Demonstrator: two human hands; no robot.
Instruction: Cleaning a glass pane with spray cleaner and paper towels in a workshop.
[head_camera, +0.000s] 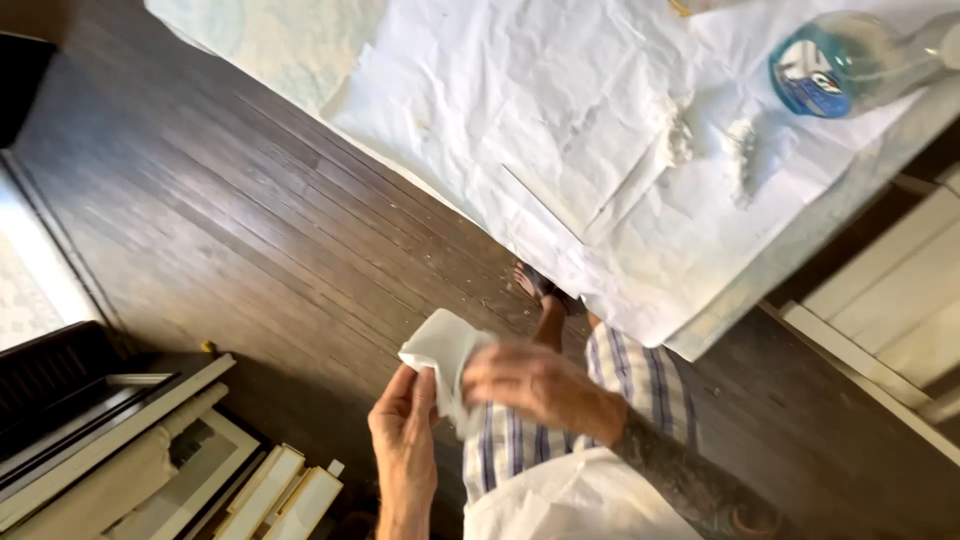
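Both my hands hold a folded white paper towel (445, 352) in front of my body, above the dark wooden floor. My left hand (405, 440) pinches its lower left edge with thumb and fingers. My right hand (535, 385), on a tattooed forearm, grips the towel's right side with curled fingers. Below the hands I see my plaid shorts (640, 385) and one foot (540, 285) standing at the edge of a table covered with white paper sheets (520, 110).
A clear spray bottle of blue liquid (850, 62) lies on the papered table at the top right, next to two white crumbly clumps (710, 145). Picture frames and wooden strips (200, 460) lie at the lower left. White panelled woodwork (890, 310) stands on the right.
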